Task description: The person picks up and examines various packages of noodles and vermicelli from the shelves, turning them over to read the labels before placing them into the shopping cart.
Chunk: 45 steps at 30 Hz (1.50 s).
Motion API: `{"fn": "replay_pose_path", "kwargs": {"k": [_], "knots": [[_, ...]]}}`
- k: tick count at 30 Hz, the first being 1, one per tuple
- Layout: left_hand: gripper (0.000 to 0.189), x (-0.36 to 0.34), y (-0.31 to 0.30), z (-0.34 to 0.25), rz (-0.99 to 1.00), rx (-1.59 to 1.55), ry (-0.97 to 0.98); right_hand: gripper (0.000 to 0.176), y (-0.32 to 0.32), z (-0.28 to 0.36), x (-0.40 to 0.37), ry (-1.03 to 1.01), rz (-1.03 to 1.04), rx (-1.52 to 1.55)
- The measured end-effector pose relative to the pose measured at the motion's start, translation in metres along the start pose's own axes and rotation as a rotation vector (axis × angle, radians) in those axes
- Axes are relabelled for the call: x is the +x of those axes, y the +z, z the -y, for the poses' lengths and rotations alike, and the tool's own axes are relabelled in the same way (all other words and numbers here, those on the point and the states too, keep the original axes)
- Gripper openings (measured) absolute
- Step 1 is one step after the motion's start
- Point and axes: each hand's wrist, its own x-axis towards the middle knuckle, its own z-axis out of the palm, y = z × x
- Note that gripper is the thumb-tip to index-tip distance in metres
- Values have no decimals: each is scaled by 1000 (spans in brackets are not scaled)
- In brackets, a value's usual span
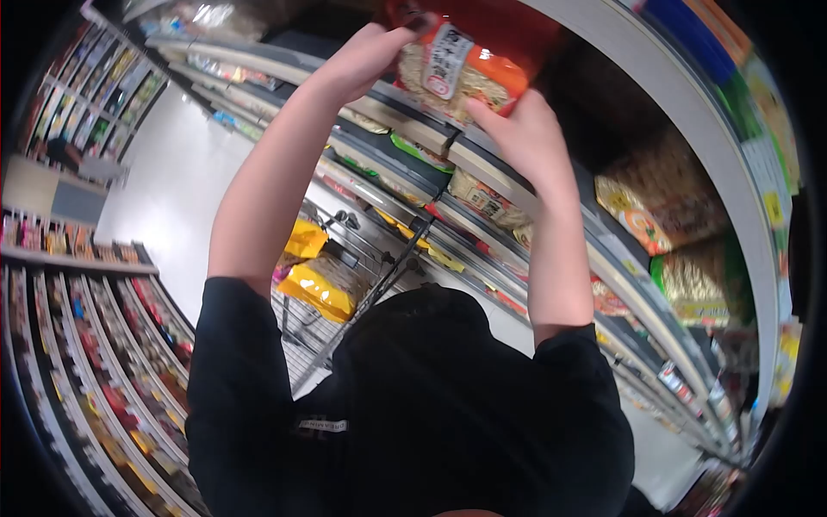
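Both arms reach up to a shelf, where a red and orange bag of dried noodles (461, 73) hangs between my hands. A clear window shows the pale noodles behind a white label with dark characters. My left hand (372, 59) grips the bag's left edge, its fingertips partly hidden. At the lower right corner, my right hand (527, 133) is closed with the thumb on the front; its other fingers are behind the bag. The bag is at the front of the shelf (396, 121).
A wire shopping cart (297, 355) stands below on the left, holding yellow bags (320, 289). More noodle packs (663, 202) fill the shelf at right. Another stocked shelf unit (95, 370) lies across the aisle floor (172, 164). At far left a person (62, 153) is partly visible.
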Motion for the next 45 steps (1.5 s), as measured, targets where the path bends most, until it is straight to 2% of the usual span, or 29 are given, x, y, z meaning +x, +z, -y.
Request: {"fn": "replay_pose_path", "kwargs": {"k": [1, 3, 5, 6, 7, 11, 12, 14, 15, 17, 18, 19, 21, 22, 23, 24, 26, 27, 28, 29, 30, 31, 32, 34, 37, 40, 41, 42, 45], "knots": [[56, 1, 3, 0, -50, -37, 29, 60, -3, -1, 0, -40, -8, 102], [37, 1, 2, -14, 21, -103, 12, 55, -7, -3, -4, -104, -5, 310], [41, 2, -7, -12, 130, -102, 25, 55, -5, 0, -1, 20, -32, 53], [40, 14, 3, 2, 16, -204, 105, 55, -9, 9, -3, 63, -7, -34], [40, 18, -2, 1, 30, -152, 22, 56, -6, -3, -1, -27, 33, 197], [45, 14, 1, 0, -5, -173, -47, 48, -8, 14, -5, -43, -15, 134], [44, 15, -3, 3, 14, -210, 1, 49, -3, 8, -1, -88, -7, 209], [52, 11, -6, -3, -8, -97, 30, 50, 3, 4, 1, -149, -10, 309], [56, 13, -10, 1, -31, -13, 34, 50, 6, 1, 3, -86, -8, 273], [76, 17, -19, 15, -15, 127, 230, 49, 8, -6, 10, -55, 54, 299], [91, 11, -14, 18, -225, 214, 218, 48, 8, -15, 16, -69, 39, 321], [91, -12, -20, 11, -200, 236, 228, 48, 11, -15, 15, -82, 21, 343], [93, -63, -52, -3, -155, 278, 244, 53, 12, -2, -5, -181, -93, 307], [82, -86, -78, 3, -133, 295, 303, 64, 11, 2, -14, -95, -241, 64], [64, -134, -96, -9, -151, 346, 156, 71, 22, -8, -22, -101, -488, 123], [47, -156, -127, 8, -53, 175, 197, 66, 31, 3, -36, -254, -658, 308], [36, -216, -190, 68, -192, -86, 152, 33, 54, 26, -71, -432, -774, 378], [56, -257, -221, 91, -203, -126, -55, 19, 68, 15, -83, -585, -678, 374], [45, -291, -251, 145, -240, 40, 11, 11, 88, 19, -103, -587, -540, 426], [39, -336, -255, 175, -439, -141, -33, 8, 111, 6, -119, -533, -275, 486], [39, -373, -257, 195, -625, -249, -220, 7, 135, 20, -136, -459, -88, 478], [36, -400, -258, 227, -861, -336, -302, 8, 160, 26, -154, -323, 69, 452], [33, -429, -266, 267, -882, -290, -392, 9, 174, 42, -167, -222, 243, 433], [33, -464, -255, 331, -970, -277, -618, 10, 213, 42, -182, -361, 376, 357], [44, -480, -239, 411, -819, -275, -849, 11, 238, 93, -188, -551, 593, 266], [70, -476, -221, 510, -743, 147, -705, 12, 257, 124, -186, -613, 600, 215], [76, -472, -221, 534, -682, 291, -691, 11, 260, 134, -187, -562, 573, 184], [80, -465, -217, 542, -640, 389, -786, 11, 261, 142, -189, -513, 545, 156], [78, -446, -213, 563, -615, 519, -830, 10, 264, 154, -197, -417, 507, 123]]}}
